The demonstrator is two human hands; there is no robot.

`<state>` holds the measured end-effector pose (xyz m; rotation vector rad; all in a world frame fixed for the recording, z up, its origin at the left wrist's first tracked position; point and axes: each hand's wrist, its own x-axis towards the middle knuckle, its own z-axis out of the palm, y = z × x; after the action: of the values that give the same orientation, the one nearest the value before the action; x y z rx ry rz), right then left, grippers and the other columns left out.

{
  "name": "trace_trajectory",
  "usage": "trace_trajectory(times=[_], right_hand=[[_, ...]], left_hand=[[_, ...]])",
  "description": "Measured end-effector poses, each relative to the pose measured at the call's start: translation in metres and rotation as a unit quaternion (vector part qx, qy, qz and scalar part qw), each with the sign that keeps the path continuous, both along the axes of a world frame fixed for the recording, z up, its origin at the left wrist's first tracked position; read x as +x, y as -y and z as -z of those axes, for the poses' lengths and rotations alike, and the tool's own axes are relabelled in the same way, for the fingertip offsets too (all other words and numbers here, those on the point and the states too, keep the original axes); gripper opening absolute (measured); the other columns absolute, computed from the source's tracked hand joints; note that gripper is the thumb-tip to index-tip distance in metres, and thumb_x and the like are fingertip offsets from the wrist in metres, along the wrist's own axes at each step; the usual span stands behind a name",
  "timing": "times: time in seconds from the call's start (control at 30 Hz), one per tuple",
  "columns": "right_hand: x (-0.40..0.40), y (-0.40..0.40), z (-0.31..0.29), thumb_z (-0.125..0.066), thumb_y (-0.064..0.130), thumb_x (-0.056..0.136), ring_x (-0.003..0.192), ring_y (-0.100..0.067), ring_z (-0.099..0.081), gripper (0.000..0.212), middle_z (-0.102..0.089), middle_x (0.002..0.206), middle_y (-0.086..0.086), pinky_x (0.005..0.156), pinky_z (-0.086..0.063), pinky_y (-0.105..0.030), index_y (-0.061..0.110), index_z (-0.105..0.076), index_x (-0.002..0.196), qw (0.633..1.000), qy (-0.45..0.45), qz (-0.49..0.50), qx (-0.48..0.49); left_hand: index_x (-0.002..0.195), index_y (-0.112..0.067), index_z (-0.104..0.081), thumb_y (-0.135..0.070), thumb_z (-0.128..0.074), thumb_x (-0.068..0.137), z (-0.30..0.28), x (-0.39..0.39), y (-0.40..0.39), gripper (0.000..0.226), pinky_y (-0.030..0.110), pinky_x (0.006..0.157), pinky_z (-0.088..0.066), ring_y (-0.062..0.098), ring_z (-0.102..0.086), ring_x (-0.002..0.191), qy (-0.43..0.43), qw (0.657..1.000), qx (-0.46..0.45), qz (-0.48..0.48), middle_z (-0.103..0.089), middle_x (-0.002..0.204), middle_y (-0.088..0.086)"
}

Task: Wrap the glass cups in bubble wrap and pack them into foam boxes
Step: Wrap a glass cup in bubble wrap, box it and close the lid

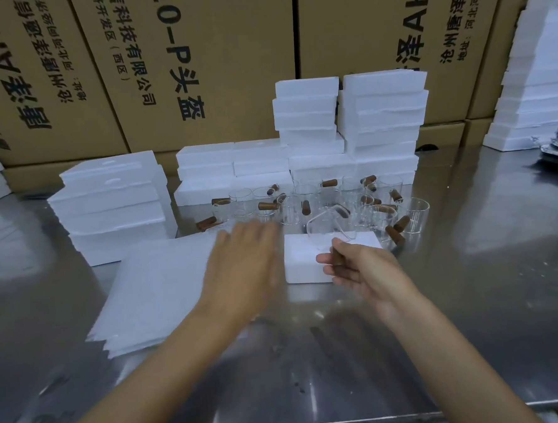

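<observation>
Glass cup point(329, 229) held by its brown handle above a small foam box point(302, 265), sheet of wrap being reached for.

Cup tilted, just over the far edge of the box, handle pinched by the curled fingers point(326, 259) of the right hand point(359, 265). Left hand point(241, 262) blurred, spread flat and loose over the near corner of the stack of white wrap sheets point(158, 284) on the table point(313, 366), grasping nothing. Best, judging from this: peel a single sheet off the top, lay it flat in front, then set the cup on its side and roll it, keeping grip on the handle until the wrap bears it. More cups point(306, 200) crowded just behind, stacked foam boxes point(347, 125) and cardboard cartons point(196, 53) beyond; elbow room tight, so low and slow near the glass.
</observation>
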<state>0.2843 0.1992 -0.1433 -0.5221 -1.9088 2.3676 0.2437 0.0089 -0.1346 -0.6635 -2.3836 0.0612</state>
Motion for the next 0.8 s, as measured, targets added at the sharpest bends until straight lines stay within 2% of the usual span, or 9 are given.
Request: trace_trajectory(times=[0.07,0.13,0.2,0.3,0.4,0.47,0.63,0.7,0.8], right_hand=[[0.006,-0.006,0.002,-0.059,0.024,0.099,0.075,-0.015,-0.07,0.016,-0.078,0.089,-0.004,0.069,-0.053,-0.025,0.01,-0.067,0.096,1.0,0.005,-0.003,0.026],[0.012,-0.008,0.004,-0.056,0.021,0.101,0.072,-0.016,-0.066,0.017,-0.078,0.085,-0.004,0.065,-0.051,-0.025,0.009,-0.066,0.096,0.999,0.014,-0.01,0.034],[0.014,-0.008,0.006,-0.051,0.02,0.103,0.069,-0.015,-0.063,0.02,-0.076,0.082,-0.003,0.061,-0.048,-0.026,0.01,-0.065,0.094,0.999,0.023,-0.023,0.042],[0.017,-0.005,0.005,-0.048,0.019,0.104,0.066,-0.015,-0.062,0.021,-0.073,0.08,-0.003,0.06,-0.046,-0.026,0.011,-0.063,0.092,0.998,0.022,-0.047,0.043],[0.019,-0.001,0.001,-0.045,0.016,0.105,0.063,-0.014,-0.061,0.022,-0.071,0.079,-0.004,0.058,-0.046,-0.026,0.01,-0.063,0.095,0.996,-0.015,-0.079,0.024],[0.021,0.0,-0.004,-0.041,0.014,0.106,0.063,-0.015,-0.06,0.022,-0.069,0.08,-0.005,0.058,-0.046,-0.026,0.009,-0.062,0.098,0.991,-0.058,-0.117,-0.012],[0.024,0.004,-0.015,-0.043,0.018,0.106,0.064,-0.016,-0.057,0.022,-0.066,0.082,-0.006,0.056,-0.045,-0.026,0.007,-0.061,0.101,0.972,-0.116,-0.2,-0.028],[0.025,0.003,-0.012,-0.043,0.019,0.106,0.061,-0.015,-0.055,0.023,-0.066,0.079,-0.005,0.054,-0.044,-0.025,0.007,-0.062,0.1,0.977,-0.103,-0.186,0.004],[0.03,-0.001,-0.005,-0.044,0.018,0.105,0.058,-0.015,-0.054,0.023,-0.065,0.076,-0.004,0.052,-0.042,-0.024,0.007,-0.063,0.098,0.983,-0.082,-0.161,0.025]], left_hand=[[0.113,-0.012,-0.056,-0.021,-0.058,0.091,-0.003,-0.016,0.024,0.024,0.043,0.08,-0.048,0.033,-0.057,0.099,0.108,0.988,0.066,-0.091,-0.064,0.109,0.011],[0.116,-0.013,-0.055,-0.039,-0.052,0.099,0.0,-0.031,0.043,0.032,0.041,0.09,-0.048,0.029,-0.055,0.11,0.237,0.953,0.109,-0.151,-0.06,0.121,0.009],[0.099,-0.017,-0.056,-0.041,-0.053,0.099,0.009,-0.04,0.051,0.025,0.036,0.084,-0.048,0.025,-0.057,0.1,0.319,0.925,0.141,-0.148,-0.062,0.111,0.007],[0.082,-0.018,-0.057,-0.031,-0.058,0.099,0.009,-0.043,0.053,0.021,0.03,0.068,-0.042,0.022,-0.059,0.086,0.284,0.918,0.259,-0.1,-0.061,0.087,-0.002],[0.084,-0.02,-0.06,-0.025,-0.059,0.099,-0.003,-0.033,0.047,0.015,0.018,0.063,-0.038,0.005,-0.053,0.076,0.239,0.913,0.33,-0.025,-0.058,0.085,-0.012],[0.083,-0.024,-0.059,-0.02,-0.058,0.099,-0.011,-0.022,0.036,0.016,0.01,0.063,-0.037,0.004,-0.052,0.073,0.252,0.907,0.337,0.033,-0.059,0.086,-0.014],[0.083,-0.02,-0.06,-0.012,-0.055,0.099,-0.02,0.0,0.005,0.018,0.016,0.069,-0.04,0.017,-0.053,0.081,0.295,0.869,0.375,0.129,-0.063,0.088,0.0],[0.085,-0.016,-0.06,-0.012,-0.053,0.1,-0.023,0.004,-0.003,0.017,0.013,0.069,-0.04,0.009,-0.053,0.079,0.288,0.849,0.42,0.137,-0.063,0.088,-0.001],[0.084,-0.022,-0.061,-0.018,-0.051,0.102,-0.031,0.007,-0.007,0.021,0.0,0.065,-0.037,-0.007,-0.052,0.075,0.296,0.795,0.509,0.143,-0.061,0.082,-0.017]])
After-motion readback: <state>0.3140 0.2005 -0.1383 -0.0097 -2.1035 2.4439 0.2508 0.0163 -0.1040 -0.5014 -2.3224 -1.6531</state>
